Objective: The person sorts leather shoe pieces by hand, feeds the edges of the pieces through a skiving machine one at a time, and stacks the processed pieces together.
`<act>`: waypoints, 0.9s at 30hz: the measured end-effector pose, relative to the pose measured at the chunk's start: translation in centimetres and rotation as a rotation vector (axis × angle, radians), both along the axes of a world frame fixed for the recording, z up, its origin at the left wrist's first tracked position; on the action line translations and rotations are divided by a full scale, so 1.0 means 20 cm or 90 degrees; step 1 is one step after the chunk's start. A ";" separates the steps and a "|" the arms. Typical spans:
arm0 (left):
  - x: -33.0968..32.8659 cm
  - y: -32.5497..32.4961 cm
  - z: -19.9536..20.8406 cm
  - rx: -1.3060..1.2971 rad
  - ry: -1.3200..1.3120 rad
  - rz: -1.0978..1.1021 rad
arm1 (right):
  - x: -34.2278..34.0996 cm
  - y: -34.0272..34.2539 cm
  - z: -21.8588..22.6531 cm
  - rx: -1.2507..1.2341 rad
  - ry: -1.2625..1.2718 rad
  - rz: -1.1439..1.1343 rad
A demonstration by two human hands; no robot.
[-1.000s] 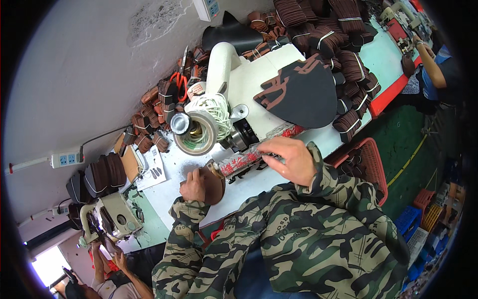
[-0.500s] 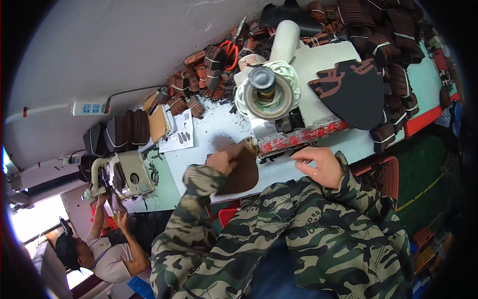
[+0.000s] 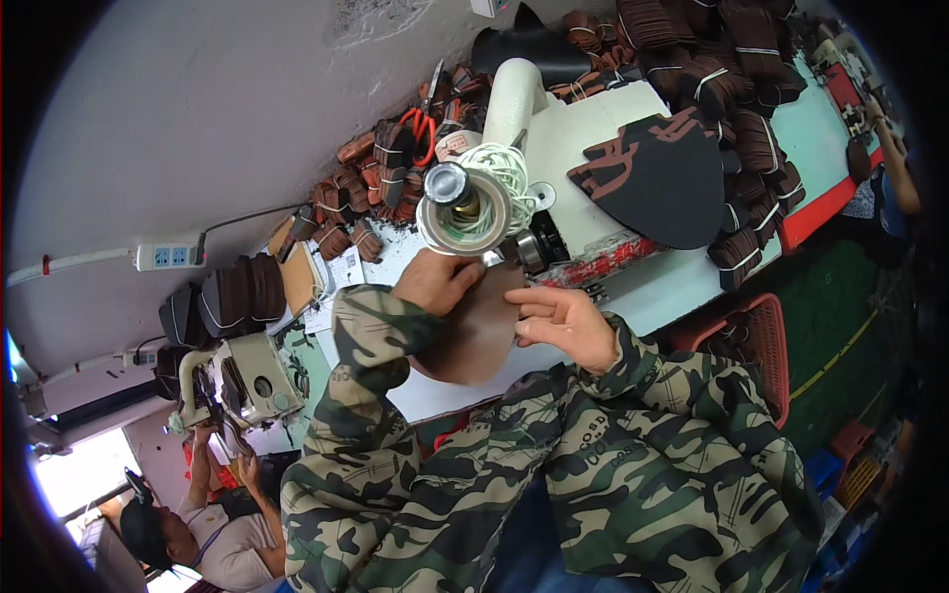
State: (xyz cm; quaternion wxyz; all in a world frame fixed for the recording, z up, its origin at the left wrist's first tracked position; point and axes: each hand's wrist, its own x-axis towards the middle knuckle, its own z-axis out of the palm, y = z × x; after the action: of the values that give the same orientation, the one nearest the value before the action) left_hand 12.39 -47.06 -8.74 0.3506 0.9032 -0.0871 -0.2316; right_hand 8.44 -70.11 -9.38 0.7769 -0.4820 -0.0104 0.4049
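A flat brown leather piece (image 3: 473,336) with a rounded lower end lies under the working head of a pale bench machine (image 3: 583,128). My left hand (image 3: 435,282) is closed on the upper left part of the leather, fingers curled and thumb pointing to the machine's metal wheel (image 3: 537,249). On the other side, my right hand (image 3: 568,328) touches the leather's right edge with its outstretched index finger. Its remaining fingers are partly bent and apart. The machine's round cup with white cord (image 3: 484,198) hides the far end of the leather.
A black and brown cut panel (image 3: 662,183) lies on the machine's top. Tied brown bundles (image 3: 761,148) and red-handled scissors (image 3: 423,133) sit behind. A red basket (image 3: 766,346) stands at right. A co-worker (image 3: 213,524) handles another piece at a second machine, left.
My left hand has slid the leather up against the machine head. My right hand has moved left to its edge. The view has shifted, and the machine appears further left.
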 end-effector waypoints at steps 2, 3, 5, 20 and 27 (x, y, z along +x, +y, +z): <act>0.03 -0.14 -0.03 0.097 -0.178 0.027 | 0.03 -0.06 -0.01 0.010 0.016 -0.028; 0.02 -0.17 0.03 0.106 -0.183 0.033 | 0.07 -0.11 0.01 -0.032 -0.051 0.027; -0.01 -0.21 0.07 0.094 -0.178 0.042 | 0.18 -0.20 0.05 -0.203 -0.243 0.131; -0.07 -0.06 -0.02 -0.455 0.501 0.361 | -0.08 -0.14 0.08 -0.427 -0.590 0.151; -0.05 -0.22 -0.04 -0.106 0.086 0.199 | 0.09 -0.24 0.32 -0.533 -0.720 0.051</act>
State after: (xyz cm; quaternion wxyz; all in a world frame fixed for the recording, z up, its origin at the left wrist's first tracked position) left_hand 11.41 -51.38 -9.53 0.4612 0.8559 0.0591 -0.2262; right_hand 10.32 -74.86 -2.95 0.3857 -0.8765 -0.2737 0.0901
